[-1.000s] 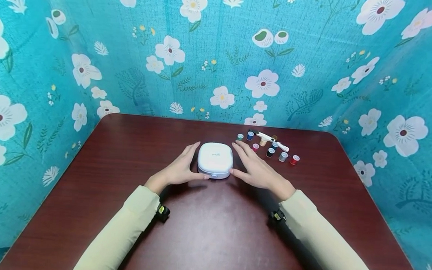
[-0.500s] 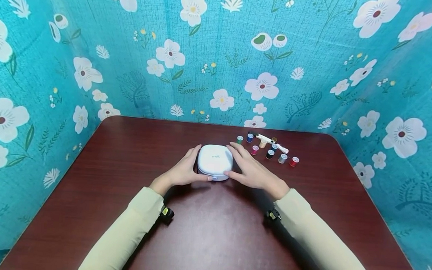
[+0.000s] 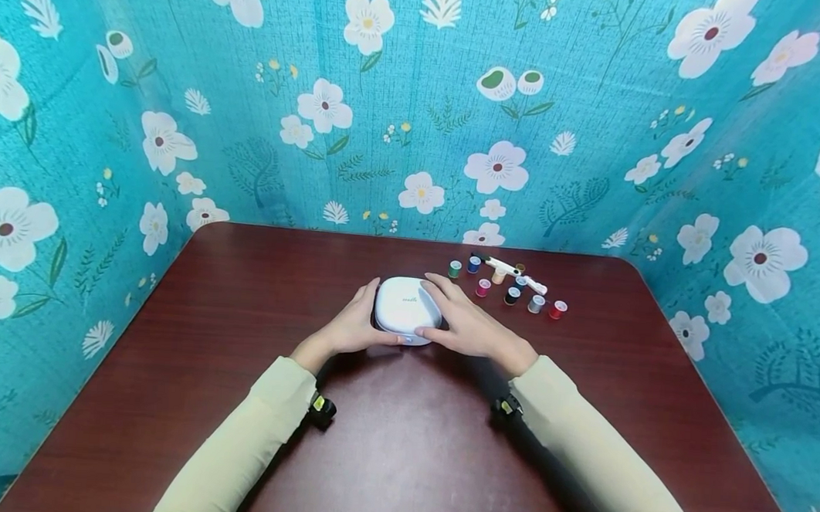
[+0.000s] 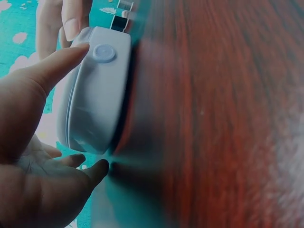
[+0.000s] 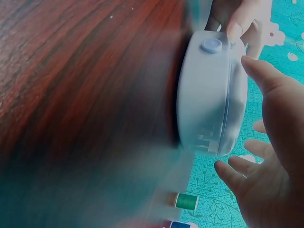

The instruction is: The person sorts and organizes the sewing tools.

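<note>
A rounded white case (image 3: 408,308) sits closed on the table, with small lettering on its lid and a round button (image 4: 104,53) on its front. My left hand (image 3: 352,320) holds the case from the left. Its thumb lies at the front seam beside the button, and its fingers go along the left side. My right hand (image 3: 472,321) reaches over the lid's right part with fairly straight fingers. In the right wrist view its thumb (image 5: 261,71) is at the lid's front edge, while the other fingers extend by the right side; whether they touch is unclear.
Several thread spools, among them a green spool (image 3: 455,268) and a red spool (image 3: 557,309), stand at the back right of the dark wooden table (image 3: 400,441). A white slim tool (image 3: 504,266) lies among them. Behind hangs a blue flowered cloth (image 3: 417,117).
My right hand has come leftward, and its fingers and thumb now overlap the case's right part. The left thumb has slid slightly right along the front. The case stays closed and in place.
</note>
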Demonstrator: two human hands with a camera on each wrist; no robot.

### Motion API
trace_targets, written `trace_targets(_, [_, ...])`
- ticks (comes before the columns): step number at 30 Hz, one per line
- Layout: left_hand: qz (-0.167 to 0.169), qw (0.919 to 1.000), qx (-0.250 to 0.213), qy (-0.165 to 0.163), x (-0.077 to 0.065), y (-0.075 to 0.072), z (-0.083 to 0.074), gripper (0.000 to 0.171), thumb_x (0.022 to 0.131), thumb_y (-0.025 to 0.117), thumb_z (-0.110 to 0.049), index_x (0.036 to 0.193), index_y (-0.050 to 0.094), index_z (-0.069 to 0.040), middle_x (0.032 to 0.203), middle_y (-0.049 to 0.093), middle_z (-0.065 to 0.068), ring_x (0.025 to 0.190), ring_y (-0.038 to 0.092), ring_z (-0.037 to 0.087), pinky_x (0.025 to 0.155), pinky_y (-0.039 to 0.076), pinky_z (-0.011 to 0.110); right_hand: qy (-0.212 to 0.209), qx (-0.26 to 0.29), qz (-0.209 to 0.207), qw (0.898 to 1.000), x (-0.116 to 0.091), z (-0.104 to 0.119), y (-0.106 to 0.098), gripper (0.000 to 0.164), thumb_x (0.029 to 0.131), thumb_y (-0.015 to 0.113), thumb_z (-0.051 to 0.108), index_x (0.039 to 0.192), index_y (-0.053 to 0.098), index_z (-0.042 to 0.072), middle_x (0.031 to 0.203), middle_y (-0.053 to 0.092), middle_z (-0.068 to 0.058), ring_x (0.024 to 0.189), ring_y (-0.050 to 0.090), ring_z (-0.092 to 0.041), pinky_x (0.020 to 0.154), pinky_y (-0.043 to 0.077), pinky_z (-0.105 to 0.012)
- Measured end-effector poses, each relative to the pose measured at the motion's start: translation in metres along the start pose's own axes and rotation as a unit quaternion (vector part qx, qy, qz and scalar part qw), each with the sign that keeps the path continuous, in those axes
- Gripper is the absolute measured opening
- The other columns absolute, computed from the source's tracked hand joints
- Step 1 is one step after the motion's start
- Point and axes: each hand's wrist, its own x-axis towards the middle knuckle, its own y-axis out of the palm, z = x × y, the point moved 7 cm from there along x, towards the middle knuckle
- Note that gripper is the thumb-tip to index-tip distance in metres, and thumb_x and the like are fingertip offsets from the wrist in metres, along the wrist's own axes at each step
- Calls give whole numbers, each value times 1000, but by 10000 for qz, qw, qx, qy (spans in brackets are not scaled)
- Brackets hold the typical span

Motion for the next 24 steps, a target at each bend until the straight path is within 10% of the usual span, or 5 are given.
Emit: trace_targets(24, [-4, 9983, -571, -94, 3, 7, 4, 121, 76, 91, -38, 162, 13, -4, 157, 32, 18, 138, 40, 31, 113, 36, 50, 108, -729, 480, 9961, 12, 4, 9, 85, 93, 70, 54, 155, 41, 3, 164, 28, -20, 146, 31, -34, 107, 46, -47])
